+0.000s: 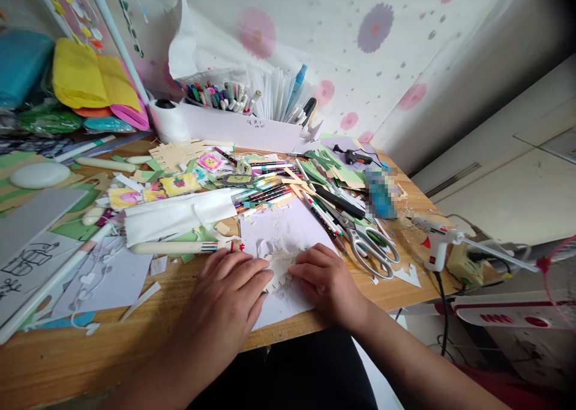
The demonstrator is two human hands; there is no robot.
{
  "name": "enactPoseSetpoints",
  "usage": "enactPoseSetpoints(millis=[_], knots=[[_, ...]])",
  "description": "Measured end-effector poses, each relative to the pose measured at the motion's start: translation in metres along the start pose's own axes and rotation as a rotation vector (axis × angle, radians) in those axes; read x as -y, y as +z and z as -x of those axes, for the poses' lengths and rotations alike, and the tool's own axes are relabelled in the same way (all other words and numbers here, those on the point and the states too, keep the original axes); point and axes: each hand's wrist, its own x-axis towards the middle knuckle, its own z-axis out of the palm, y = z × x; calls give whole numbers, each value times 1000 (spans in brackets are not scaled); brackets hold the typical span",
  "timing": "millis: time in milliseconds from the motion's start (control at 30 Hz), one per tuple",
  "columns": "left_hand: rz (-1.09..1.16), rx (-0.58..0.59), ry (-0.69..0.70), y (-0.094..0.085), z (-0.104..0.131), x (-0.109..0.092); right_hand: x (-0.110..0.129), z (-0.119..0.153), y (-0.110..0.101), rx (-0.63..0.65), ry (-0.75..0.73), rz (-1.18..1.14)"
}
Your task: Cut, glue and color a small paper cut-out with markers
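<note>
A small whitish paper cutout (pixel 278 272) with a jagged lower edge lies low over a pale sheet of paper (pixel 294 305) at the table's front. My left hand (pixel 227 293) has its fingers closed together on the cutout's left side, its thumb mostly hidden. At the right edge, my right hand (pixel 326 284) grips the same piece with bent fingertips. A curled strip of white paper (pixel 264 248) stands just behind the cutout. Near my left fingertips lies a thick multicolour pen (pixel 189 248). Silver scissors (pixel 369 248) rest to the right of my right hand.
Pens, pencils and paper scraps (pixel 333 164) are heaped behind my hands. A white box (pixel 234 128) of markers stands at the back. To the right are a white glue gun (pixel 438 245) with its cord and the table's edge. Several drawn cutouts (pixel 180 185) lie left.
</note>
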Motion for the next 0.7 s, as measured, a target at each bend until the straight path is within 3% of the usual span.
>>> enactPoseSetpoints(millis=[133, 233, 567, 633, 700], knots=[[-12, 16, -15, -1, 1, 0, 1, 3, -2, -95, 206, -120], [-36, 25, -9, 0, 3, -1, 7, 4, -1, -154, 376, -77], [-12, -21, -52, 2, 8, -1, 27, -2, 14, -175, 561, -128], [63, -80, -112, 3, 9, -2, 29, -1, 12, -179, 550, -204], [267, -143, -264, 2, 8, -5, 33, 1, 9, -199, 519, -292]])
